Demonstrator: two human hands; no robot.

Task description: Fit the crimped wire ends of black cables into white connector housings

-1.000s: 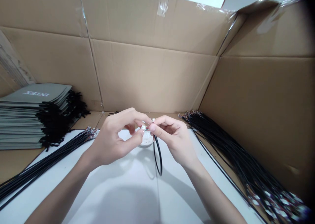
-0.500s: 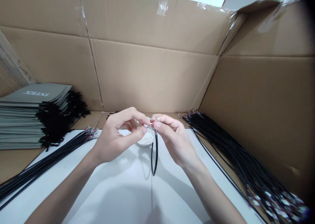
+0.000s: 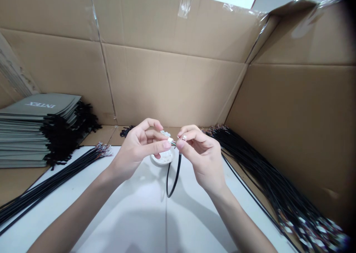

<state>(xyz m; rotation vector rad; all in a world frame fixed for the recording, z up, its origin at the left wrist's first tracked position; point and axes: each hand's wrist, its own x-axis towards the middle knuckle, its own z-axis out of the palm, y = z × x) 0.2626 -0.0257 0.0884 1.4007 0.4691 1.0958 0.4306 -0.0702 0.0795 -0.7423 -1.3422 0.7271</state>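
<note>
Between thumb and fingers my left hand [image 3: 144, 145] pinches a small white connector [image 3: 170, 140] with thin coloured wires running out to the right. My right hand [image 3: 204, 153] is closed on those wires near the end of a black cable [image 3: 174, 186], which hangs in a loop below the fingers. Thin wire ends [image 3: 184, 137] stick out at the right fingertips. Behind and just under the hands stands a round white dish [image 3: 162, 158] holding small white pieces, partly hidden by my left hand.
Black cables [image 3: 52, 182] lie in a bundle at left, and a larger cable bundle [image 3: 258, 175] at right. Grey INTEX sleeves [image 3: 22, 138] with black cords are stacked at far left. Cardboard walls [image 3: 172, 86] enclose the back and right side of the white table [image 3: 150, 219].
The fingertips have moved slightly apart, showing the white connector and wires between them. My right hand has shifted a little right, and the cable loop has swung slightly.
</note>
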